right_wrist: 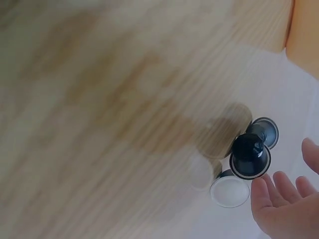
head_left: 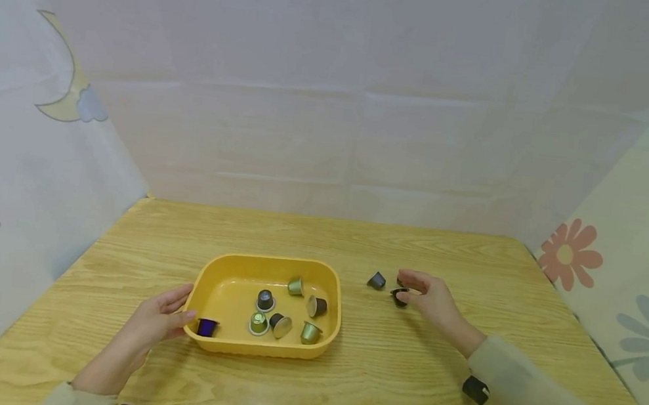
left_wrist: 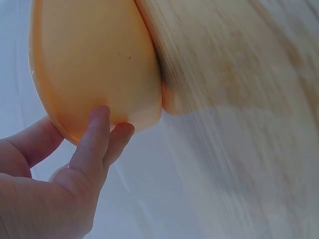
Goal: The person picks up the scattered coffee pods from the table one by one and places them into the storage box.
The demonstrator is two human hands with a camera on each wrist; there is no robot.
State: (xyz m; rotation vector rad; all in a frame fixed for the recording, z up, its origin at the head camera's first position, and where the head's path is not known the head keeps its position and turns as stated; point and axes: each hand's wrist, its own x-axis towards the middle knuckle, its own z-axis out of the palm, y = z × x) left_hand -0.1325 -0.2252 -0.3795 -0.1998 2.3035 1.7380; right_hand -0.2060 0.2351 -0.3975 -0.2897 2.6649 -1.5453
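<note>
Black capsule (head_left: 398, 298) sits right by the fingertips of my right hand (head_left: 430, 299), toward the yellow tray (head_left: 261, 348) — that's the nearer hand. Fingers spread, pinching nothing; contact unclear. My left hand (head_left: 150, 321) pinches the tray's left end.

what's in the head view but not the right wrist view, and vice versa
Only the head view shows the left hand gripping the yellow rectangular plastic tray, with cup-shaped green, purple and dark capsules inside.

Only the right wrist view shows the pale round lid of a dark capsule near the right hand.

Both show that hand, some of the tray and the wood-grain tabletop.
</note>
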